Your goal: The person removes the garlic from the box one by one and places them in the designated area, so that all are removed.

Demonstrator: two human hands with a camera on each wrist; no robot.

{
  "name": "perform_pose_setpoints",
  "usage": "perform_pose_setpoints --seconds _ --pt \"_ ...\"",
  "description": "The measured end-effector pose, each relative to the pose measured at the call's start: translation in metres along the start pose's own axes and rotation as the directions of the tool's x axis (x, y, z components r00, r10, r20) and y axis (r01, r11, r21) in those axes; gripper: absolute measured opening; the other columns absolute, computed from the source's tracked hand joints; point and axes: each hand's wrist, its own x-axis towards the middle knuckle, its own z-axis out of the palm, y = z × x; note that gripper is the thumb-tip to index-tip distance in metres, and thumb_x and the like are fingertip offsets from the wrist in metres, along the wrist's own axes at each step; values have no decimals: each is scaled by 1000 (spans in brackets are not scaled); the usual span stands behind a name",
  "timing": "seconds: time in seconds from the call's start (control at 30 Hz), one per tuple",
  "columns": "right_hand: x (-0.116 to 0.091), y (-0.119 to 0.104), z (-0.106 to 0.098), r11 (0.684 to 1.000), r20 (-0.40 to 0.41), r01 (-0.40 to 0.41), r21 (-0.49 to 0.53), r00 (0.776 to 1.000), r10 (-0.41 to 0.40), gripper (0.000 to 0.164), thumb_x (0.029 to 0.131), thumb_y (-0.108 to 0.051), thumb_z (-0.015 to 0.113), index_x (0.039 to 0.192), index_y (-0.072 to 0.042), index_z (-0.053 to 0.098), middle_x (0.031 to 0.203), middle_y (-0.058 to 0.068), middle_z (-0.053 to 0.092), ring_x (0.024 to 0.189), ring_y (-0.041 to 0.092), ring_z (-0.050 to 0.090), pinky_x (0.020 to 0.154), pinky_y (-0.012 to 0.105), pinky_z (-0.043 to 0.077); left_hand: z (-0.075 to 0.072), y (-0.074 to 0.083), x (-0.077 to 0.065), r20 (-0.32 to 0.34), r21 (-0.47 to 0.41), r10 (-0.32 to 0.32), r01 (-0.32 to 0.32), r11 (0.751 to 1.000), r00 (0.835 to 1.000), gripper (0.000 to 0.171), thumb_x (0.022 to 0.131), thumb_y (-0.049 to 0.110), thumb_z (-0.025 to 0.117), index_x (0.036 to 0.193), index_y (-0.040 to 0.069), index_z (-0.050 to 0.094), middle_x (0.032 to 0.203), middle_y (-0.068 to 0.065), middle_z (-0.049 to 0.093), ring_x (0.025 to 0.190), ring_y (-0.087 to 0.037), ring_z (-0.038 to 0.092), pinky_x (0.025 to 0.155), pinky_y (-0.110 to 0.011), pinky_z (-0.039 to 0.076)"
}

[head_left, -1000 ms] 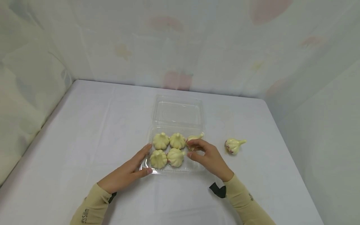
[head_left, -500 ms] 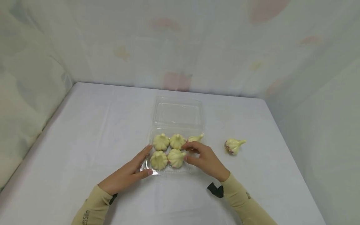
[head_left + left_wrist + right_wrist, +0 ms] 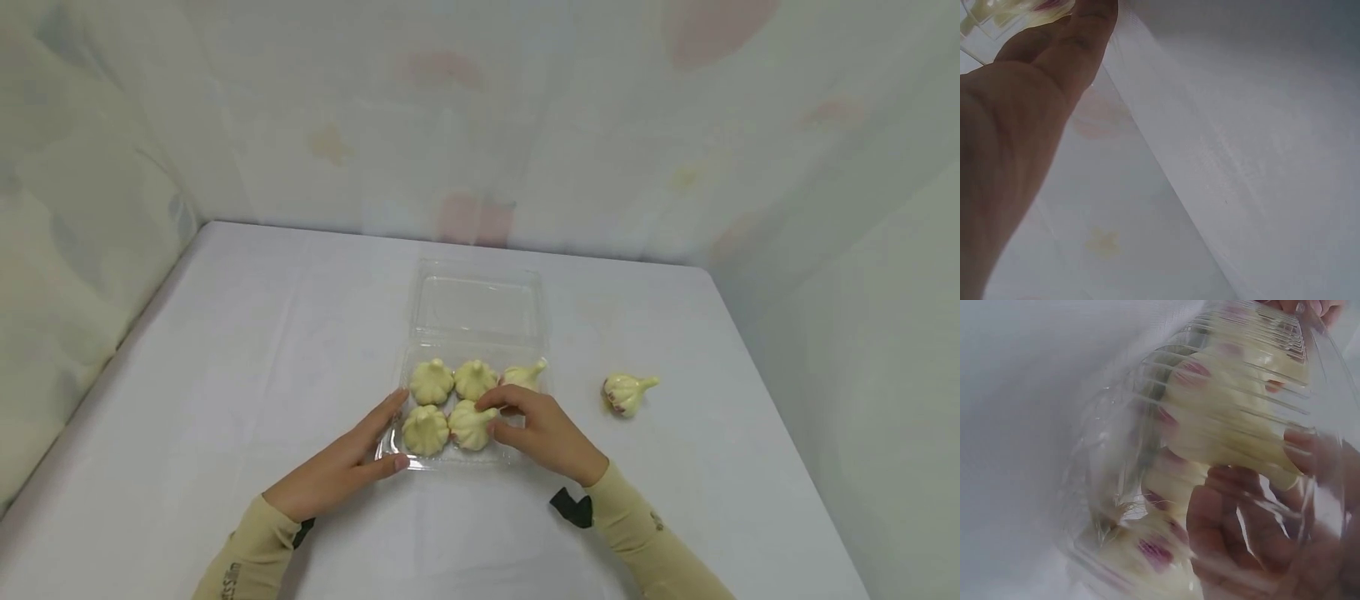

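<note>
Several pale garlic bulbs with purple-tinged bases lie in a clear plastic clamshell box [image 3: 467, 464], its lid swung back. My right hand [image 3: 551, 437] pinches the garlic bulb [image 3: 470, 427] at the front middle by its stem side, thumb and fingers around it. In the right wrist view that garlic bulb [image 3: 1222, 419] shows through the ribbed box wall, beside the curled fingers [image 3: 1210, 519]. At the box's left wall, my left hand [image 3: 341, 467] rests with fingers and thumb extended. Behind the right hand, another garlic bulb [image 3: 522, 377] is partly hidden.
One more garlic bulb [image 3: 628, 393] lies on the white tablecloth [image 3: 712, 467] to the right of the box. The transparent lid [image 3: 478, 302] lies flat behind the base. Patterned curtains [image 3: 375, 125] border the table's back and sides.
My right hand has moved left and slightly forward in the picture, from the back right garlic bulb to the front middle one, now pinched. My left hand stays at the box.
</note>
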Motion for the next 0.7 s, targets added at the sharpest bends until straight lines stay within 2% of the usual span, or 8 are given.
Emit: perform_pose_setpoints --seconds 0.2,0.4,0.7 --pt "1 0 1 1000 7 3 1 1000 -3 28 96 -6 68 122 -18 68 117 -11 68 117 13 59 98 39 50 0 0 0 -1 -5 -3 3 1000 1000 84 102 35 64 165 23 9 168 -6 7 152 -27 8 118 -54 18" --pt "4 0 3 1000 17 16 9 1000 -17 25 98 -17 70 124 -20 70 120 -13 67 112 12 60 93 47 51 -1 1 -1 4 -10 -5 5 1000 1000 84 102 34 63 165 22 8 168 -7 5 152 -28 6 118 -55 18" --pt "10 -2 12 1000 69 11 23 998 -12 27 99 -21 69 125 -14 69 120 -11 66 119 12 57 101 44 47 0 1 0 7 -12 2 -2 1000 1000 84 102 34 63 165 20 8 168 -7 4 152 -29 6 117 -55 19"
